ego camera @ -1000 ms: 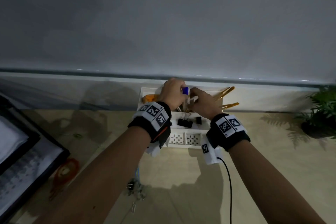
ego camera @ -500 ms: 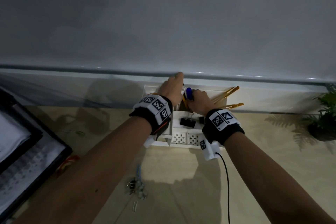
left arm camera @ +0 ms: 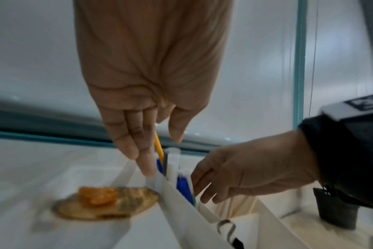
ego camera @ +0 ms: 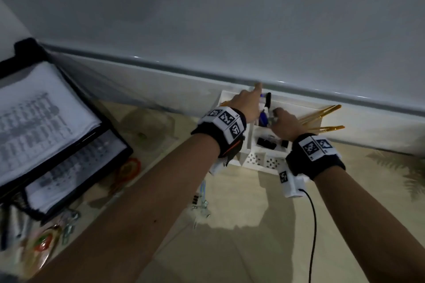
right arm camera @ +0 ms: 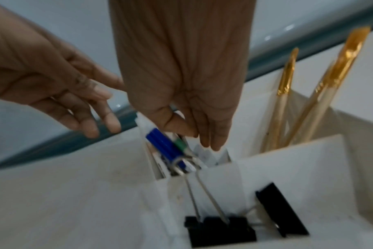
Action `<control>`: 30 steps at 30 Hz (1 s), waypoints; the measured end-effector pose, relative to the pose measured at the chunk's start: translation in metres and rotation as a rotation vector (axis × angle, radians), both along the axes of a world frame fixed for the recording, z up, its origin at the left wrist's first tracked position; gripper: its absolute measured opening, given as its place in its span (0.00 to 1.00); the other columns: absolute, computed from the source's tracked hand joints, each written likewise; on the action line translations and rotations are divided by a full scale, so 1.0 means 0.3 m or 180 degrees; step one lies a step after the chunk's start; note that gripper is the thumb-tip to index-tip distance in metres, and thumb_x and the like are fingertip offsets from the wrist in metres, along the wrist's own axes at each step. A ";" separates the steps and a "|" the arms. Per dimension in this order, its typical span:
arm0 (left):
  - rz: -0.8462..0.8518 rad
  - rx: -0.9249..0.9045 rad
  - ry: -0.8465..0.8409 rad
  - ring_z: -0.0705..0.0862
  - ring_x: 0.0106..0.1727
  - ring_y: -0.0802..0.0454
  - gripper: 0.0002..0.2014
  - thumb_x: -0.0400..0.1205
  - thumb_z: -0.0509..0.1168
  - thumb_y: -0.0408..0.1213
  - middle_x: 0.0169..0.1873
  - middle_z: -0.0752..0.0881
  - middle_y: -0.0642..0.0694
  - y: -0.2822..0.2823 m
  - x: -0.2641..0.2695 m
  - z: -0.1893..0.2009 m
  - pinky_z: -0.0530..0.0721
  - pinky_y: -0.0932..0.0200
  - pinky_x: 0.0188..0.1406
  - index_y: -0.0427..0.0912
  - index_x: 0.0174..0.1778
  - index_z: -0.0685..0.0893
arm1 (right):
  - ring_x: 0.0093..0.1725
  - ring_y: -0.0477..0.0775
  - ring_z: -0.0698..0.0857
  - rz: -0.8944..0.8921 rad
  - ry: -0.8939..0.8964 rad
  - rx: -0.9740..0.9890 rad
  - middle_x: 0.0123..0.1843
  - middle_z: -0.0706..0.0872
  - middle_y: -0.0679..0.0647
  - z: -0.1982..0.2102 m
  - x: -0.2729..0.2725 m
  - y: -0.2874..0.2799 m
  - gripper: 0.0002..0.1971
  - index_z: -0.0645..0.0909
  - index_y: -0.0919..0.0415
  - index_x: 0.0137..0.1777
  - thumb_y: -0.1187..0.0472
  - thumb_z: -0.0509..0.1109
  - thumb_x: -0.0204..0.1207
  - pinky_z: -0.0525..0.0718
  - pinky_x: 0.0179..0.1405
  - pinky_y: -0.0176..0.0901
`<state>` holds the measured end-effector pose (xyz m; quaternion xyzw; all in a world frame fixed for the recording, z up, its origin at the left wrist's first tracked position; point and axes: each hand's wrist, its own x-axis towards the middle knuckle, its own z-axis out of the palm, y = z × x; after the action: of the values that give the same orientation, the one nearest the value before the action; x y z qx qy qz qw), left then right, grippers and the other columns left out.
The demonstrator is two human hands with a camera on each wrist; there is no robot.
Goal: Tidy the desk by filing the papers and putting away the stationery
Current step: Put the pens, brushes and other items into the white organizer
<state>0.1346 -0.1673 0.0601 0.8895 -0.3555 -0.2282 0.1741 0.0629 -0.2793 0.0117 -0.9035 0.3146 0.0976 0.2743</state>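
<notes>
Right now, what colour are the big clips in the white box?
Black, with silver wire handles. The binder clips show best in the right wrist view.

1. The white organiser stands at my counter's back edge.
2. Blue pens stand tilted in its rear slot.
3. Black clips lie in its front tray.
4. Printed papers lie stacked in the black tray, far left.

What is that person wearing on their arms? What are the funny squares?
Both arms are bare, with no sleeves. Each wrist has a thick black band with white tags printed in black square code patterns. A small white box hangs under the right band, and a thin black cable runs from it. The left band shows an orange stripe.
</notes>
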 end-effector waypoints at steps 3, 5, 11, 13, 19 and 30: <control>0.0221 -0.0402 0.0134 0.71 0.74 0.35 0.30 0.83 0.58 0.36 0.74 0.71 0.33 0.129 -0.013 0.052 0.73 0.45 0.71 0.45 0.82 0.56 | 0.71 0.66 0.74 -0.0441 -0.0936 -0.0089 0.72 0.75 0.68 0.069 -0.024 0.063 0.22 0.70 0.70 0.71 0.71 0.62 0.76 0.71 0.68 0.49; 0.0494 -0.0700 0.0247 0.74 0.72 0.38 0.25 0.83 0.58 0.37 0.73 0.73 0.36 0.240 -0.019 0.082 0.75 0.49 0.71 0.43 0.78 0.66 | 0.68 0.68 0.76 -0.0463 -0.1541 -0.0325 0.68 0.77 0.69 0.123 -0.028 0.135 0.20 0.73 0.71 0.67 0.73 0.61 0.74 0.73 0.65 0.52; 0.1054 -0.1030 0.0222 0.85 0.55 0.37 0.12 0.81 0.59 0.33 0.52 0.88 0.32 0.627 -0.001 0.074 0.82 0.57 0.49 0.33 0.53 0.85 | 0.54 0.65 0.83 0.0319 -0.2001 -0.0229 0.57 0.83 0.68 0.139 0.050 0.481 0.16 0.79 0.70 0.57 0.67 0.62 0.70 0.74 0.54 0.46; 0.1129 -0.0880 0.0079 0.85 0.54 0.37 0.15 0.81 0.59 0.36 0.49 0.88 0.30 0.770 0.013 0.033 0.79 0.58 0.46 0.29 0.50 0.86 | 0.52 0.65 0.83 0.0643 -0.1713 -0.0046 0.56 0.83 0.68 0.096 0.091 0.622 0.14 0.80 0.71 0.55 0.72 0.62 0.70 0.73 0.49 0.43; 0.0355 0.1216 0.0320 0.85 0.57 0.39 0.13 0.82 0.60 0.36 0.54 0.86 0.35 1.177 0.032 -0.127 0.81 0.51 0.56 0.30 0.55 0.83 | 0.53 0.67 0.82 0.1575 -0.0717 0.0311 0.54 0.82 0.70 -0.085 0.140 0.998 0.11 0.80 0.73 0.53 0.72 0.61 0.73 0.76 0.50 0.50; -0.0466 0.2738 -0.0327 0.66 0.77 0.34 0.31 0.86 0.56 0.36 0.78 0.60 0.29 1.433 -0.098 -0.308 0.72 0.46 0.71 0.32 0.82 0.51 | 0.66 0.67 0.73 0.1556 0.0120 -0.0798 0.70 0.73 0.61 -0.256 0.146 1.195 0.22 0.70 0.60 0.72 0.62 0.62 0.77 0.77 0.59 0.56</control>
<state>0.1052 0.2625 -0.0323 0.8637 -0.2984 -0.3227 -0.2467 0.1067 0.0793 -0.0650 -0.9775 0.1018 0.1380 0.1227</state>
